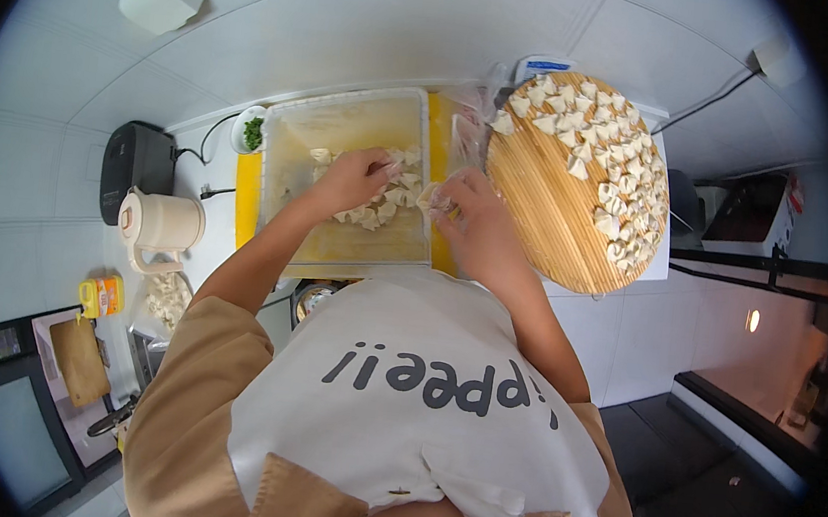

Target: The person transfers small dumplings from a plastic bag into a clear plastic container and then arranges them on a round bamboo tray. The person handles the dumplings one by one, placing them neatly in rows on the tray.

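Note:
My left hand (pixel 355 182) hovers over a translucent plastic tub (pixel 296 243), its fingers curled together above the wontons (pixel 373 217) inside. Whether something is pinched in those fingertips I cannot make out. At the tub's right rim, my right hand (pixel 478 227) grips a pale folded wonton (pixel 427 197) between thumb and fingers. Just beyond this hand lies a crumpled clear plastic bag (pixel 467 133). To the right, a round wooden board (pixel 539 203) carries many folded wontons (pixel 619 151), mostly along its far and right sides.
Yellow board (pixel 246 197) shows under the tub. A white bowl of chopped greens (pixel 250 131) stands at its far left corner. Further left are a cream electric kettle (pixel 163 223), a black appliance (pixel 134 172) and a power plug (pixel 209 192). A wall lies behind.

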`<move>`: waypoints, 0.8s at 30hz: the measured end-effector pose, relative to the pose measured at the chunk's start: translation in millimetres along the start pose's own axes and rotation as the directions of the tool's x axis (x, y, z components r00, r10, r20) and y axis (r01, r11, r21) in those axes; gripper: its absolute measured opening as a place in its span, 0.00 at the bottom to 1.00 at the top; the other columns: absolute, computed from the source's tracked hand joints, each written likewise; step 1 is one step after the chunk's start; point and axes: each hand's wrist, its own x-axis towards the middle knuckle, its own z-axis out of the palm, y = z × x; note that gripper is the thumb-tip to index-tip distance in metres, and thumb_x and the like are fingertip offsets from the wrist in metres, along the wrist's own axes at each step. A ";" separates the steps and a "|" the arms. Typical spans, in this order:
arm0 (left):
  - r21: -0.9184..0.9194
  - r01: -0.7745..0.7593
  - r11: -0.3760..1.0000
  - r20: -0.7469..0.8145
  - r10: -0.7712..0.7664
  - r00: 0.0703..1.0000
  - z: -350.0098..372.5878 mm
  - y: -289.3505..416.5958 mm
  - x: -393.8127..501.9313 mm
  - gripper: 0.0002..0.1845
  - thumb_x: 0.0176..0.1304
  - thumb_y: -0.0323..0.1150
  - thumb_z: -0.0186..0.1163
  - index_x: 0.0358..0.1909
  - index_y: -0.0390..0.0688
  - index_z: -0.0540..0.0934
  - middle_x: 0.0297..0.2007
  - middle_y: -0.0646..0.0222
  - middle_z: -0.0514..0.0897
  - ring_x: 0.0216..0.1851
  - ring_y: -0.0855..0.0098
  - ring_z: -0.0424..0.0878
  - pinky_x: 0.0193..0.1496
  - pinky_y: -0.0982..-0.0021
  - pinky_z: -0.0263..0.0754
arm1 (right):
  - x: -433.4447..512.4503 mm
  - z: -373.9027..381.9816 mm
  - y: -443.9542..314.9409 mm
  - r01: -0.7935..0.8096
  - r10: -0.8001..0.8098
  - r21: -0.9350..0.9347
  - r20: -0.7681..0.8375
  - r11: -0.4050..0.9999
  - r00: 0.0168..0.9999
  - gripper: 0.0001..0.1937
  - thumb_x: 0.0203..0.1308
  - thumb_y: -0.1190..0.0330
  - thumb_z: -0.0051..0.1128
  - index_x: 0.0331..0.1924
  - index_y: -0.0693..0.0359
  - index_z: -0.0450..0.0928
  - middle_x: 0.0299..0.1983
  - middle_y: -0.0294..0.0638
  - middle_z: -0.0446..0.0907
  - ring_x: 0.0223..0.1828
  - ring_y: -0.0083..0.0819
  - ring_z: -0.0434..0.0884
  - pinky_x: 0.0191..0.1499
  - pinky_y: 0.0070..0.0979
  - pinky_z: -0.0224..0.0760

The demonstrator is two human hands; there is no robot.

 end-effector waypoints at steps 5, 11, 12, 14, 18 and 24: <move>-0.702 0.116 0.703 0.171 0.008 0.985 -4.8 49.7 -48.8 0.15 0.79 0.38 0.54 0.57 0.38 0.80 0.45 0.68 0.82 0.45 0.75 0.83 0.51 0.65 0.88 | 16.3 24.5 -21.7 0.048 -0.052 0.050 0.101 0.998 0.993 0.12 0.61 0.75 0.63 0.49 0.61 0.79 0.52 0.49 0.75 0.48 0.53 0.82 0.48 0.44 0.77; -0.605 0.121 0.787 0.134 -0.050 0.990 -2.5 6.0 -37.9 0.13 0.74 0.30 0.56 0.56 0.39 0.78 0.49 0.69 0.82 0.51 0.73 0.82 0.53 0.65 0.85 | 13.1 22.6 -17.7 0.062 -0.062 -0.026 0.006 0.998 0.998 0.18 0.61 0.76 0.63 0.56 0.60 0.77 0.56 0.53 0.72 0.46 0.51 0.83 0.46 0.43 0.78; -0.563 0.131 0.816 0.117 -0.078 0.990 -2.0 -8.1 -31.6 0.13 0.71 0.29 0.60 0.54 0.39 0.79 0.49 0.69 0.82 0.51 0.72 0.82 0.53 0.65 0.85 | 12.2 20.2 -15.2 0.037 -0.037 -0.030 -0.009 0.999 0.999 0.18 0.62 0.76 0.63 0.56 0.60 0.76 0.57 0.53 0.71 0.45 0.50 0.83 0.46 0.43 0.78; -0.356 0.109 0.928 0.107 -0.076 0.991 0.2 -36.2 -16.2 0.15 0.63 0.28 0.65 0.51 0.39 0.80 0.48 0.68 0.83 0.50 0.71 0.83 0.51 0.65 0.84 | 9.2 14.9 -10.9 0.018 -0.020 -0.035 -0.034 0.999 0.999 0.18 0.62 0.76 0.63 0.57 0.61 0.77 0.57 0.53 0.71 0.43 0.49 0.83 0.46 0.41 0.78; 0.149 -0.015 0.989 0.173 -0.011 0.985 13.8 -70.1 16.3 0.19 0.49 0.24 0.70 0.47 0.40 0.83 0.44 0.59 0.85 0.48 0.60 0.85 0.50 0.60 0.81 | 3.4 4.4 -6.7 -0.047 0.047 0.002 -0.057 0.999 0.997 0.18 0.62 0.77 0.63 0.57 0.63 0.77 0.56 0.51 0.71 0.40 0.44 0.82 0.44 0.38 0.78; 0.460 -0.071 0.885 0.196 -0.023 0.980 52.0 -64.2 37.2 0.19 0.53 0.23 0.64 0.49 0.41 0.83 0.46 0.52 0.87 0.51 0.54 0.85 0.52 0.57 0.80 | -10.8 -9.7 -4.0 -0.096 0.094 -0.010 -0.134 0.995 0.986 0.19 0.62 0.80 0.63 0.57 0.62 0.78 0.52 0.44 0.71 0.37 0.32 0.77 0.39 0.26 0.72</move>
